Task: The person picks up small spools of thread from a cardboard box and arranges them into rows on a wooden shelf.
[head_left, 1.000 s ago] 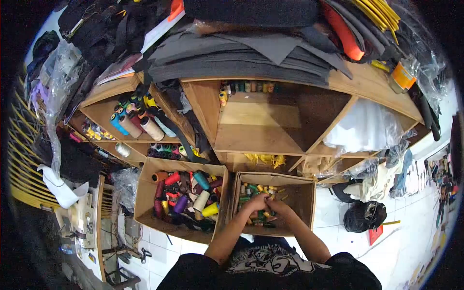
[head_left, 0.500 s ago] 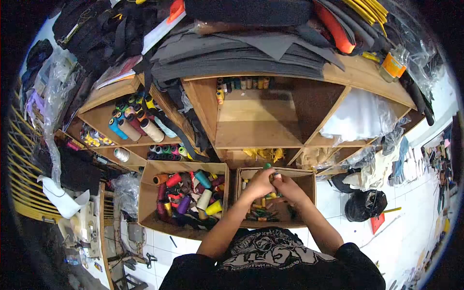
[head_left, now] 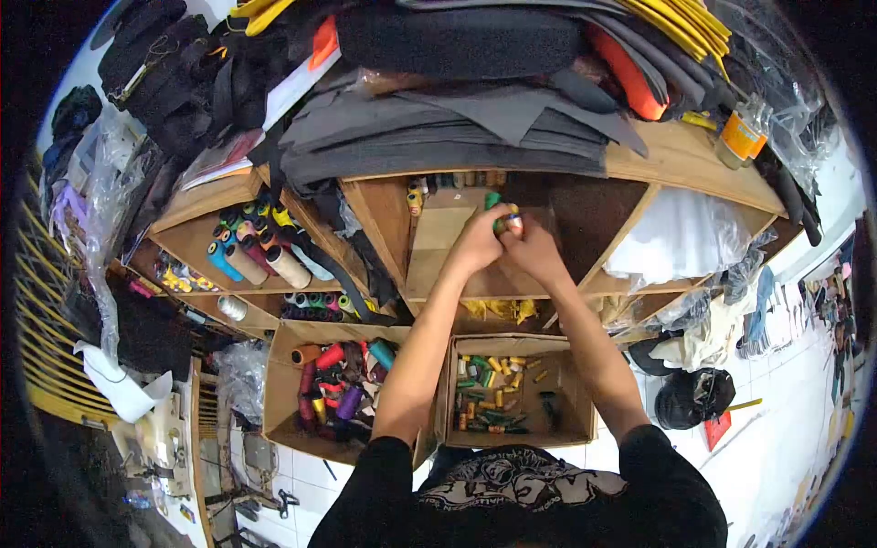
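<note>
Inside the open middle compartment of the wooden shelf [head_left: 498, 289], both my hands are raised close together. My left hand [head_left: 475, 245] is closed around thread spools, with a green thread spool [head_left: 493, 199] poking out above the fingers. Close beside it, my right hand [head_left: 537, 253] has its fingers wrapped on a thread spool [head_left: 513, 222] with a pale end. How many spools the hands hold is hidden. Small thread spools [head_left: 414, 201] stand in a row at the compartment's back left. Below my forearms, a cardboard box [head_left: 571, 420] contains several small yellow and green spools.
Left of it, another cardboard box [head_left: 279, 388] holds large coloured thread cones. More thread cones [head_left: 247, 260] fill the left compartment. Dark fabric sheets [head_left: 438, 132] lie stacked on top, near a glass bottle [head_left: 742, 135]. A black plastic bag [head_left: 694, 399] sits on the floor.
Both hands have risen from the right cardboard box into the middle shelf compartment, carrying spools. The small spools in that box now show more fully.
</note>
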Demonstrator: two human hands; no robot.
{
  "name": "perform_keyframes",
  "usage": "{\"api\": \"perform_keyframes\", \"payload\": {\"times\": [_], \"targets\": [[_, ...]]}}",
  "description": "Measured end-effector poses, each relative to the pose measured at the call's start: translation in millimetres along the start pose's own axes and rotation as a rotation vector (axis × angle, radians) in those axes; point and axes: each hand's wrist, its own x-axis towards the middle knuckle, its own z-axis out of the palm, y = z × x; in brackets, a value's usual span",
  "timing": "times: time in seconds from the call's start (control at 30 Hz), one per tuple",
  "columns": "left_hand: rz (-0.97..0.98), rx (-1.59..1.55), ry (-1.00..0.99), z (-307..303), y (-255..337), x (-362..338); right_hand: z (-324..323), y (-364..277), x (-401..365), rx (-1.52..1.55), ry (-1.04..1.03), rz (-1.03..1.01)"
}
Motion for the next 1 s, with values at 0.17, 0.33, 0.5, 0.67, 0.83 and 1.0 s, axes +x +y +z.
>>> {"api": "perform_keyframes", "payload": {"times": [0.17,0.33,0.5,0.67,0.83,1.0], "targets": [[-0.208,-0.007,-0.049,5,-37,10,43,34,22,-0.174,0.141,-0.203],[-0.104,0.031,-0.015,1,-71,3,55,49,21,-0.177,0.126,-0.263],[-0.150,0.211,-0.035,5,-93,-10,75,54,1,-0.316,0.289,-0.339],[-0.146,0.419,-0.002,-1,-61,-22,74,63,2,-0.346,0.367,-0.451],[-0.042,0.445,0.131,-1,-88,-24,72,75,0,-0.212,0.413,-0.451],[0.008,0.166,0.255,1,-110,-25,58,70,-1,0.099,0.381,-0.290]]}}
